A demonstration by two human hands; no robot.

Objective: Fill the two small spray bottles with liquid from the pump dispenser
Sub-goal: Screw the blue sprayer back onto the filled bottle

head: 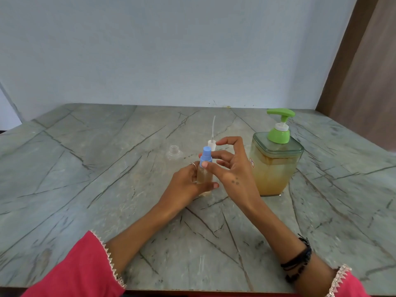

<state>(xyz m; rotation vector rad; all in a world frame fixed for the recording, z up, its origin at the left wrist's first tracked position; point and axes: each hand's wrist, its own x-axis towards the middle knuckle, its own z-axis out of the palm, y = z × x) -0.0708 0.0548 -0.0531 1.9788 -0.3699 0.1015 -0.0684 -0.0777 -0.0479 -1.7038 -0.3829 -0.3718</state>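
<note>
Two small spray bottles sit in front of me on the grey-green veined stone tabletop (85,168), and only one of them is capped. The one I have hold of is a small clear plastic spray bottle with a blue spray cap (205,168), upright near the middle of the tabletop and holding pale yellowish liquid. My left hand (188,183) is wrapped round its body, the thumb lying across the front low down. My right hand (231,168) comes in from the right with its thumb and a fingertip touching the blue collar of the cap, the other fingers spread loosely above — I read that as a light pinch on the cap.

Just behind and to the left stands the second small clear plastic bottle (174,154), its neck open; whether it holds any liquid I cannot tell. Its white spray head with a thin dip tube (212,138) shows just beyond my right fingers, the tube pointing up and away — I cannot tell how it rests.

To the right, near my right hand but apart from it, stands the square clear pump dispenser with a green pump top (277,163), largely full of cloudy yellow liquid. Pink sleeves with pale trim (81,269) cover both forearms, and dark bands (297,260) circle the right wrist
</note>
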